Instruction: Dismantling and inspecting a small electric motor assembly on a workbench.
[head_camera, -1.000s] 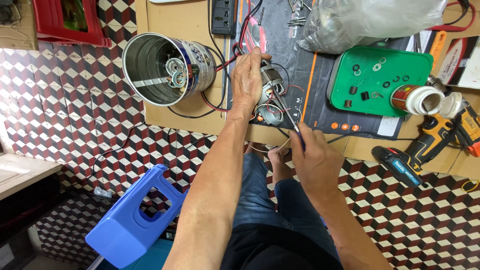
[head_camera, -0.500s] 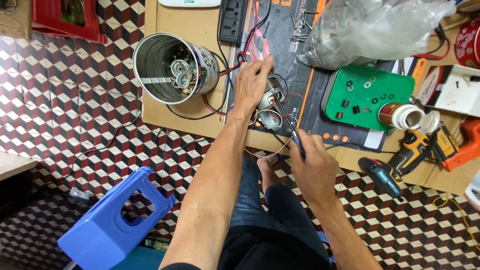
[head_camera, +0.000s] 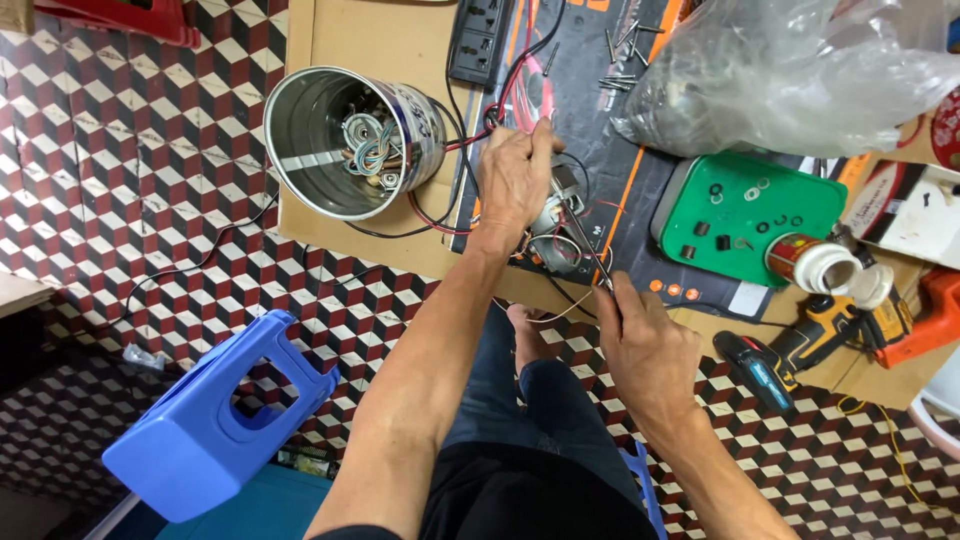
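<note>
Frame centre: left hand (head_camera: 515, 185) still clamps the small grey wire-wound motor (head_camera: 556, 218) on the black work mat (head_camera: 640, 190). Right hand (head_camera: 645, 345), now lower, pinches a thin metal probe (head_camera: 588, 243) whose tip stays at the motor; work continues.

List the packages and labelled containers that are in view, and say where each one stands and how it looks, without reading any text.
Metal can: on the board, left of the left hand; round, shiny, open, with a printed band.
Plastic bag: top right; clear, crumpled, bulging.
Small jar: lying on its side by the green tray; red-brown, white mouth.
Cardboard box: right edge; flat, white and red.
No screens or signs.
</note>
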